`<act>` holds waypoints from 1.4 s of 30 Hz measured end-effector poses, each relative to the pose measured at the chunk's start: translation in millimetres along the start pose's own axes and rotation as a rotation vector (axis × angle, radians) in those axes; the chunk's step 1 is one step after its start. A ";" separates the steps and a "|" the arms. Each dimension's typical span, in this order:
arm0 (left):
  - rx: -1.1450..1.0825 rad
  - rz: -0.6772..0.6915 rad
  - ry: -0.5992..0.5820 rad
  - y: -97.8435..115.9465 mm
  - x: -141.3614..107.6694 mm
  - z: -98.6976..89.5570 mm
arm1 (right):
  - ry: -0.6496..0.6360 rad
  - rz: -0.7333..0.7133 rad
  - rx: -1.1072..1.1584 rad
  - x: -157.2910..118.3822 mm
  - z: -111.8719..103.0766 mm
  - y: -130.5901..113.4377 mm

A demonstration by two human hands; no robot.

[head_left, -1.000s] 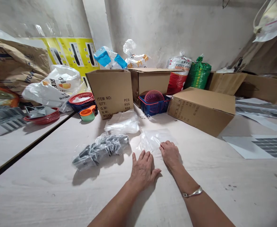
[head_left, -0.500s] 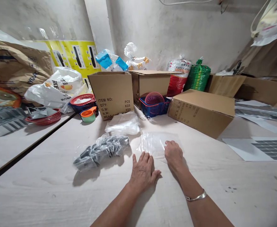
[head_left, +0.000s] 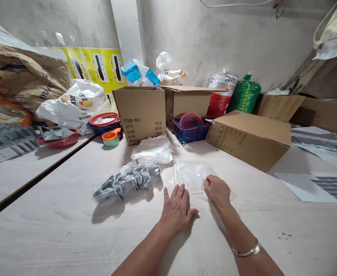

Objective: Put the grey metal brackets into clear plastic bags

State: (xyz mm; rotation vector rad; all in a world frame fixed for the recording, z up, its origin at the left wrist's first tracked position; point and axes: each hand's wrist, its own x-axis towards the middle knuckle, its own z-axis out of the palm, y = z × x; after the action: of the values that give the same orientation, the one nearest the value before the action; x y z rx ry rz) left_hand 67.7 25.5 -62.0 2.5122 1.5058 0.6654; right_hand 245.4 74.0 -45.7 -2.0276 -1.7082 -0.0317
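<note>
Across the foreground spreads the pale worktable [head_left: 70, 237], and at 11 o'clock from the left hand [head_left: 174, 211] stands a cardboard carton [head_left: 141, 115]. At 10 o'clock lies a filled plastic bag [head_left: 126, 183], dark pieces bundled inside; that one looks packed, though whether it is sealed I can't tell. At 11 o'clock, just before the carton, loose clear bags [head_left: 152, 149] lie in a heap, apparently unfilled. At 1 o'clock a flat clear plastic bag [head_left: 193, 173] rests on the table, no contents showing, so its filling looks undone. The left hand is open, palm down, fingers spread by the bag's near edge, grasping nothing. The right hand [head_left: 218, 189], at 2 o'clock, has its fingers curled at the bag's right edge; whether they pinch the film is unclear.
</note>
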 end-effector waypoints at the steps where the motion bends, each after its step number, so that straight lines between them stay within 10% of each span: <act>1: -0.014 0.014 0.031 -0.4 0.0 -0.2 | -0.021 0.022 0.108 -1.0 -2.2 -2.9; 8: -0.624 -0.114 0.167 7.2 -3.2 -9.1 | -0.410 0.368 1.173 -13.5 3.3 -29.0; 17: -1.317 -0.554 -0.031 1.8 0.7 2.5 | -0.530 0.398 1.639 -23.3 7.5 -45.8; 23: -1.564 -0.768 0.101 -5.6 7.2 -0.6 | -0.412 0.169 1.385 -19.2 1.0 -37.9; 31: -1.769 -0.773 0.148 -15.5 9.6 -10.4 | -0.189 -0.624 0.503 -23.7 -13.9 -32.1; 42: -1.818 -0.816 0.057 -17.8 7.0 -14.2 | -0.150 -0.617 0.213 -25.6 12.8 -26.0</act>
State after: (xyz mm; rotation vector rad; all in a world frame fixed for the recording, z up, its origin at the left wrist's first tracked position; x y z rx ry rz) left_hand 50.0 38.8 -53.2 0.4889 0.8572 1.0952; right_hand 211.9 57.9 -56.2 -1.3216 -2.2620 0.0958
